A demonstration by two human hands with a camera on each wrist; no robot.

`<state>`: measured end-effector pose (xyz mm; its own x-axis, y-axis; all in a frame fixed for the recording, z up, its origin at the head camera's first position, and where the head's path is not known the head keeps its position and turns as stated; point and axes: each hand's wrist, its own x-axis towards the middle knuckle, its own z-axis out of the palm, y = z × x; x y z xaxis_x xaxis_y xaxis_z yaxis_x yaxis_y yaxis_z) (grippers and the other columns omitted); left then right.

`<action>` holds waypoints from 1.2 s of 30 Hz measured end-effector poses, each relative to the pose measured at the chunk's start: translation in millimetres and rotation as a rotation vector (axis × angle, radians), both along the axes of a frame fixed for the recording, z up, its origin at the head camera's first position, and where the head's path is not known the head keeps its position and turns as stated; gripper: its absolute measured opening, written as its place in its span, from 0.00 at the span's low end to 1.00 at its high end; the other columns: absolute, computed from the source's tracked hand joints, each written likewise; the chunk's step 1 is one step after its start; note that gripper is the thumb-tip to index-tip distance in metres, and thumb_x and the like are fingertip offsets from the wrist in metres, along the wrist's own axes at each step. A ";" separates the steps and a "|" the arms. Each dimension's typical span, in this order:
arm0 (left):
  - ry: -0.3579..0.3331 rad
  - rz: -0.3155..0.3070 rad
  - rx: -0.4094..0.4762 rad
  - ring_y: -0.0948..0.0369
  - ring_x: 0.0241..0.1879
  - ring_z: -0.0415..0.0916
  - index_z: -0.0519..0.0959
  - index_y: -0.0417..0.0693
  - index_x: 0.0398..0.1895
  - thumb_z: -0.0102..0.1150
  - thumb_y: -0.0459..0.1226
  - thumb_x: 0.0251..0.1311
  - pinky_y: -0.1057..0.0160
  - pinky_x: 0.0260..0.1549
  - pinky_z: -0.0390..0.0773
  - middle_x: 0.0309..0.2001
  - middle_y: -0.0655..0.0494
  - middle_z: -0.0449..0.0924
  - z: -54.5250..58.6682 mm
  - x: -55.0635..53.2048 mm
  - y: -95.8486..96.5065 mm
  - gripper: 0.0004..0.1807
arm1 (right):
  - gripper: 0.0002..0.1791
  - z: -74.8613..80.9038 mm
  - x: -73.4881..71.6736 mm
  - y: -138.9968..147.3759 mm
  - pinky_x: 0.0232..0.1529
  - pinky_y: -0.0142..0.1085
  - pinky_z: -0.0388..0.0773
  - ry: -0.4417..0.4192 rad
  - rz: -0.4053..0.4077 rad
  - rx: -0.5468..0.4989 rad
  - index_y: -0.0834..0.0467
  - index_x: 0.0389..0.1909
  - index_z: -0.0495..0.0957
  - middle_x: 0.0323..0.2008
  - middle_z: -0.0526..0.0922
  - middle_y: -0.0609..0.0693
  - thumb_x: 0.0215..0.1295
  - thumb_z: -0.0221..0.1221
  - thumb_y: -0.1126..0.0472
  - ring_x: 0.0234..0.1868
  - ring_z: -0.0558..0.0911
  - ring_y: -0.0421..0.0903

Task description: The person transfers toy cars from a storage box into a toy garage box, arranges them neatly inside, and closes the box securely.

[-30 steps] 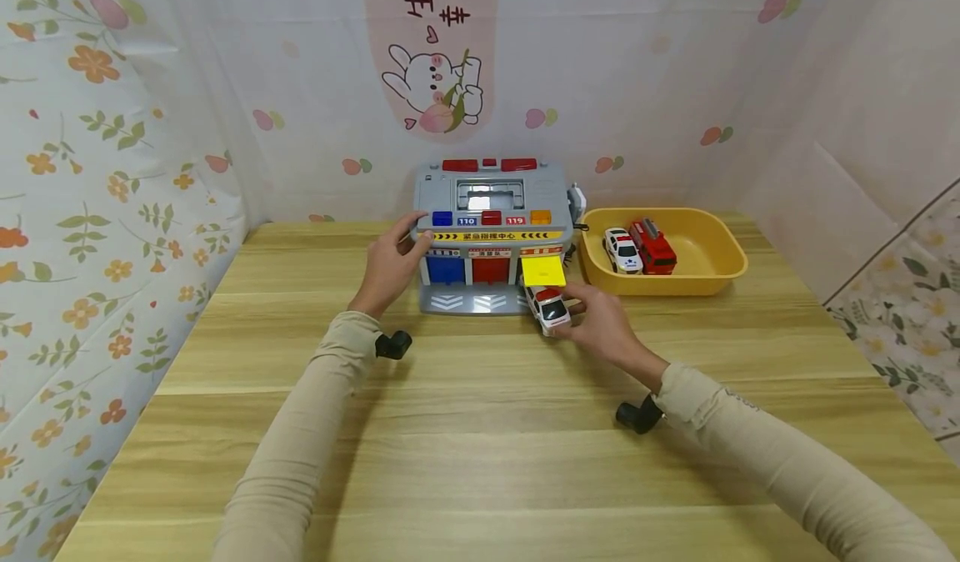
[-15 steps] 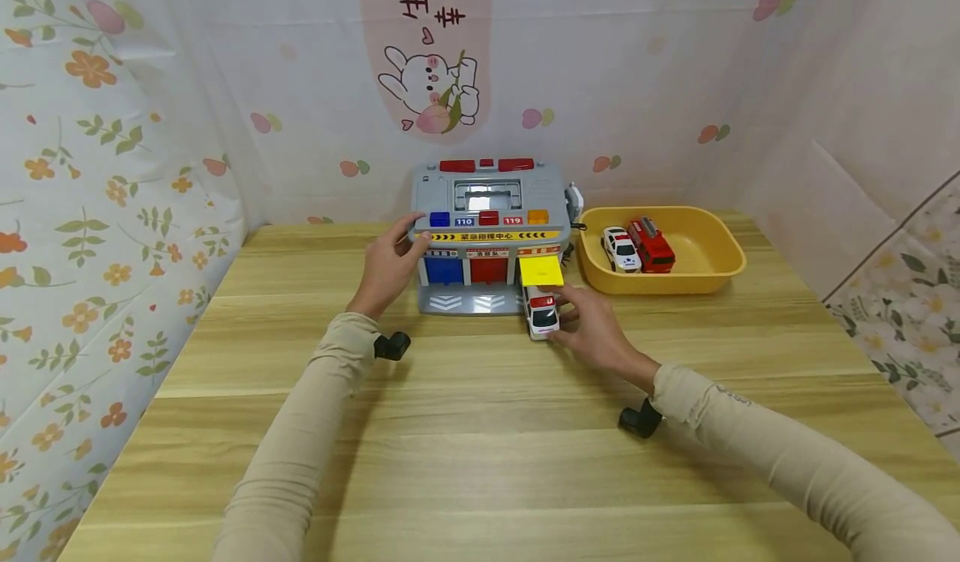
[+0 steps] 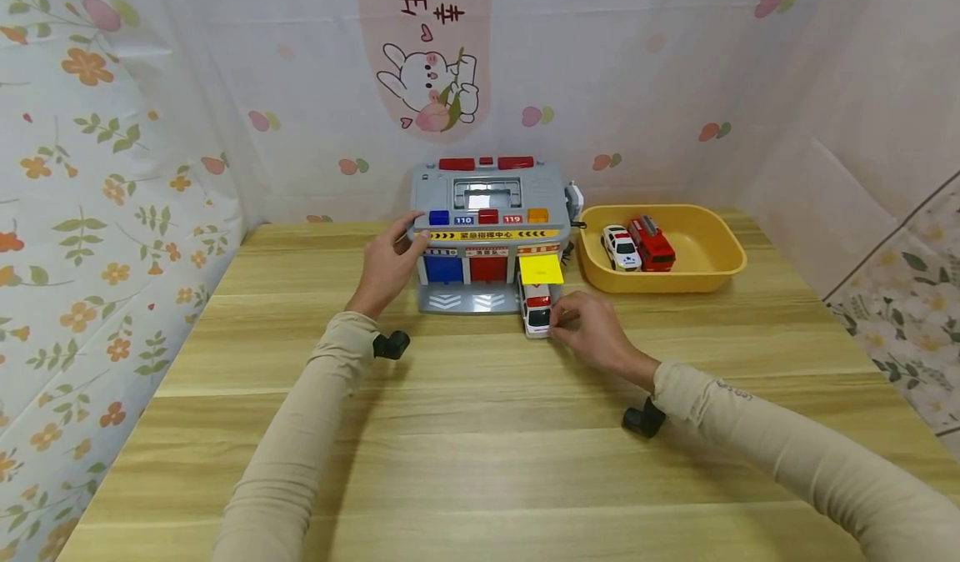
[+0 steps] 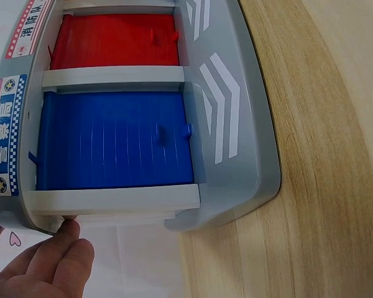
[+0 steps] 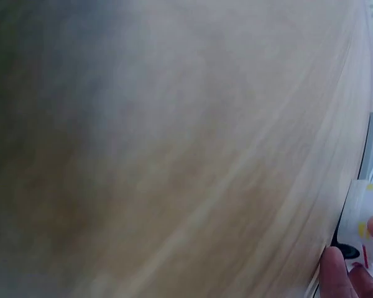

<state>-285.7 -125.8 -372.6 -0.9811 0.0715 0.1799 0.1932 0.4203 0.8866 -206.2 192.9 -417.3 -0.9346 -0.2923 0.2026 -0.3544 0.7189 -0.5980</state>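
Observation:
A grey toy emergency station point(image 3: 487, 203) with blue, red and yellow doors stands at the back of the table. My left hand point(image 3: 388, 268) grips its left end, thumb at the front edge of the roof; in the left wrist view the fingers point(image 4: 65, 257) curl under the overhang. The yellow door point(image 3: 541, 269) is swung up. Beneath it, a white toy ambulance point(image 3: 537, 312) with a red light bar points its front outward, its rear partly hidden by the door. My right hand point(image 3: 592, 328) pinches the ambulance at its front right corner.
A yellow bin point(image 3: 705, 278) stands right of the station, holding a white toy police car point(image 3: 621, 249) and a red toy fire truck point(image 3: 652, 245). The blue door point(image 4: 115, 139) and red door point(image 4: 115, 40) are down. Behind, a patterned curtain hangs.
The ambulance has turned from slanted to nearly straight and shifted slightly left under the yellow door. My right fingers have drawn together at its front corner. The left hand keeps its grip.

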 end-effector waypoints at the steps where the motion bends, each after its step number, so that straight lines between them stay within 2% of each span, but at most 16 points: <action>1: -0.002 0.001 -0.001 0.50 0.70 0.71 0.70 0.60 0.71 0.54 0.52 0.71 0.50 0.66 0.75 0.75 0.49 0.65 0.2 -0.1 0.0 0.27 | 0.06 -0.1 0.2 0.5 0.56 0.52 0.81 0.014 0.006 0.022 0.56 0.28 0.84 0.40 0.86 0.56 0.55 0.70 0.70 0.47 0.86 0.53; 4: -0.009 0.003 0.001 0.50 0.70 0.71 0.70 0.61 0.71 0.54 0.52 0.71 0.50 0.66 0.75 0.75 0.49 0.66 0.5 -0.5 0.4 0.27 | 0.05 0.7 0.5 1.3 0.61 0.56 0.75 0.030 0.026 0.072 0.54 0.28 0.88 0.46 0.87 0.58 0.56 0.70 0.68 0.53 0.82 0.57; 7: -0.002 0.005 -0.006 0.50 0.69 0.71 0.70 0.60 0.71 0.54 0.52 0.71 0.50 0.66 0.75 0.74 0.49 0.66 0.5 -0.7 0.8 0.27 | 0.04 1.0 1.0 2.5 0.64 0.59 0.73 0.009 0.044 0.111 0.53 0.29 0.90 0.53 0.85 0.61 0.57 0.70 0.66 0.57 0.80 0.60; 13: -0.001 -0.002 0.002 0.50 0.70 0.71 0.70 0.59 0.71 0.54 0.51 0.71 0.51 0.66 0.75 0.74 0.48 0.66 -0.1 -0.8 1.1 0.27 | 0.08 2.3 5.5 6.5 0.64 0.60 0.73 -0.027 0.122 0.167 0.51 0.38 0.91 0.59 0.81 0.62 0.61 0.68 0.64 0.61 0.79 0.61; 17: -0.003 0.000 -0.001 0.50 0.70 0.71 0.70 0.60 0.71 0.54 0.51 0.71 0.51 0.66 0.75 0.74 0.48 0.66 0.2 -1.0 1.0 0.27 | 0.12 1.9 9.5 8.3 0.56 0.52 0.81 0.021 0.184 0.236 0.48 0.44 0.90 0.54 0.83 0.59 0.62 0.67 0.64 0.53 0.82 0.55; 21: 0.001 0.002 -0.001 0.51 0.69 0.71 0.70 0.60 0.71 0.54 0.51 0.71 0.51 0.66 0.75 0.74 0.48 0.67 0.8 -1.0 0.8 0.27 | 0.16 1.2 13.3 8.1 0.41 0.39 0.82 0.151 0.259 0.341 0.47 0.48 0.88 0.42 0.84 0.53 0.60 0.68 0.65 0.40 0.80 0.45; 24: 0.007 0.001 -0.002 0.51 0.69 0.72 0.70 0.60 0.71 0.54 0.52 0.71 0.51 0.66 0.75 0.74 0.48 0.67 0.6 -0.9 0.7 0.27 | 0.19 1.2 16.2 7.3 0.36 0.37 0.81 0.243 0.296 0.401 0.48 0.50 0.88 0.38 0.84 0.52 0.58 0.69 0.66 0.36 0.79 0.45; 26: 0.013 0.002 -0.001 0.52 0.69 0.72 0.71 0.60 0.71 0.54 0.52 0.71 0.51 0.66 0.75 0.74 0.48 0.67 0.3 -1.0 0.5 0.27 | 0.20 1.6 17.4 6.7 0.37 0.38 0.82 0.263 0.300 0.425 0.49 0.53 0.86 0.39 0.85 0.53 0.58 0.69 0.66 0.37 0.80 0.46; 31: 0.010 0.001 0.003 0.52 0.69 0.71 0.71 0.61 0.71 0.54 0.52 0.71 0.52 0.66 0.75 0.74 0.49 0.66 0.4 -0.8 0.6 0.27 | 0.24 4.9 17.1 5.6 0.44 0.45 0.86 0.185 0.244 0.465 0.47 0.63 0.80 0.49 0.87 0.56 0.65 0.66 0.60 0.45 0.84 0.51; 36: -0.001 0.002 0.001 0.52 0.70 0.71 0.70 0.62 0.71 0.54 0.53 0.70 0.51 0.66 0.75 0.75 0.50 0.66 0.7 -0.2 1.1 0.27 | 0.25 8.9 14.9 6.2 0.49 0.51 0.86 0.134 0.232 0.482 0.46 0.66 0.77 0.56 0.85 0.57 0.67 0.65 0.57 0.51 0.84 0.55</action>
